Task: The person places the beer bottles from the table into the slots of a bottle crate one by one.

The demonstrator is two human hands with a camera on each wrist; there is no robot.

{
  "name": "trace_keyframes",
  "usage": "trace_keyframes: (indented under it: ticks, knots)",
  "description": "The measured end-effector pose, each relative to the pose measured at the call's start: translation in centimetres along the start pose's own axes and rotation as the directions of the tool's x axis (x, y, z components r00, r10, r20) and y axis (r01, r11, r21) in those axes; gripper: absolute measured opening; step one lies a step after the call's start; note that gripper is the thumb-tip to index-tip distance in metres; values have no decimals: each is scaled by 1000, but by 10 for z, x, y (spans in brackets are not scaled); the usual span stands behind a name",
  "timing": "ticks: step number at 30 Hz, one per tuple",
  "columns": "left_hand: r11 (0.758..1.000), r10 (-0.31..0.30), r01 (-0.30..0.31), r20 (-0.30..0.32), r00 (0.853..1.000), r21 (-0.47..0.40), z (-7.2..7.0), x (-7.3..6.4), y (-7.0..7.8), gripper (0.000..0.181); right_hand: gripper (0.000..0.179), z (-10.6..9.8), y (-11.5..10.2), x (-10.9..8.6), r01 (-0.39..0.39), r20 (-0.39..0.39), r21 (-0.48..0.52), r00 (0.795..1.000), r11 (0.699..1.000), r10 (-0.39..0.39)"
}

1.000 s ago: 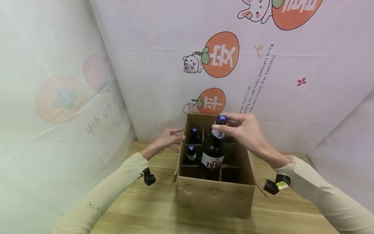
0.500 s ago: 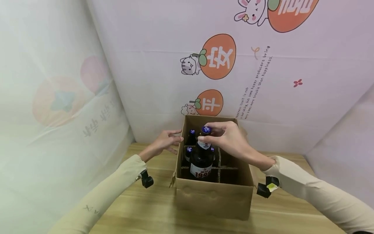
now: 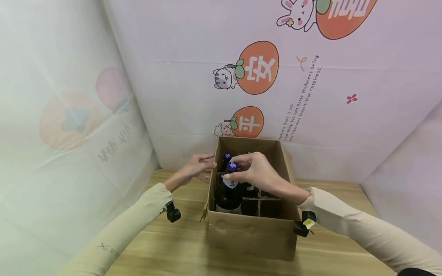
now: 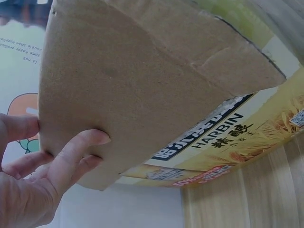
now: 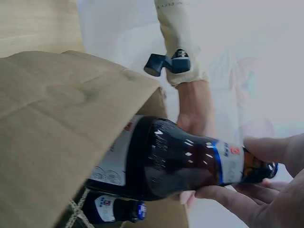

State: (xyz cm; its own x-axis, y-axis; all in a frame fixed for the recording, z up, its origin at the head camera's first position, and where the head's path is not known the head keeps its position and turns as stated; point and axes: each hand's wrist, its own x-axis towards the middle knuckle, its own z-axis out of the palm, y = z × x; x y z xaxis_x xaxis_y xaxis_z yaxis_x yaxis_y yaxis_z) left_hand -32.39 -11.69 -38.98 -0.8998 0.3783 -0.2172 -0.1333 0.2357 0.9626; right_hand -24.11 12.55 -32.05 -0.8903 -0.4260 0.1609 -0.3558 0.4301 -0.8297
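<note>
My right hand [image 3: 257, 174] pinches the neck of a dark glass beer bottle [image 3: 229, 195] with a blue cap and white label. The bottle stands in the near left part of an open cardboard box [image 3: 252, 234], its lower part hidden behind the near wall. In the right wrist view, thumb and fingers lie round the neck of the beer bottle [image 5: 175, 161]. My left hand [image 3: 193, 167] touches the box's left wall near the far corner, fingers fairly straight. The left wrist view shows fingertips of the left hand [image 4: 42, 175] against the brown cardboard [image 4: 118, 85].
Other blue-capped bottles stand inside the box, one at the far left [image 3: 226, 161] and another low beside the wall [image 5: 107, 209]. Cardboard dividers [image 3: 259, 199] split the box. A wooden table [image 3: 165, 234] lies below, and a printed white cloth [image 3: 186, 96] hangs behind.
My right hand has moved left and down with the beer bottle, from above the box's middle into its near left part. The left hand stays at the box's left wall.
</note>
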Motion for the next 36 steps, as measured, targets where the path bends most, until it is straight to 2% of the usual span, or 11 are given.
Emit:
trace_keyframes:
  ticks: [8, 13, 17, 22, 29, 32, 34, 36]
  knots:
    - [1000, 0, 0, 9, 1000, -14, 0, -2, -1, 64, 39, 14, 20, 2, 73, 149, -141, 988, 987, -52]
    - [1000, 2, -1, 8, 1000, -25, 1, 0, -2, 64, 21, 19, 27, 5, 177, 244, -216, 962, 960, -122]
    - [1000, 4, -3, 9, 1000, -25, 2, 1, -2, 63, 17, 19, 28, 9, 254, 332, -255, 929, 933, -162]
    - [1000, 7, -7, 6, 1000, -8, 1, 1, -1, 63, 20, 21, 30, 13, 309, 458, -336, 879, 890, -132]
    - [1000, 5, -5, 0, 1000, -2, -1, 1, -1, 63, 20, 35, 30, 19, 339, 638, -452, 770, 825, 33]
    - [1000, 2, -2, 3, 1000, -1, -2, 1, 0, 63, 22, 30, 24, 26, 294, 678, -467, 724, 834, 124]
    - [1000, 3, -3, 3, 1000, 3, -2, 1, 0, 63, 24, 24, 19, 32, 263, 696, -443, 704, 857, 144]
    - [1000, 5, -5, 1, 1000, 7, -3, 1, 0, 63, 26, 17, 16, 36, 225, 703, -394, 698, 891, 135]
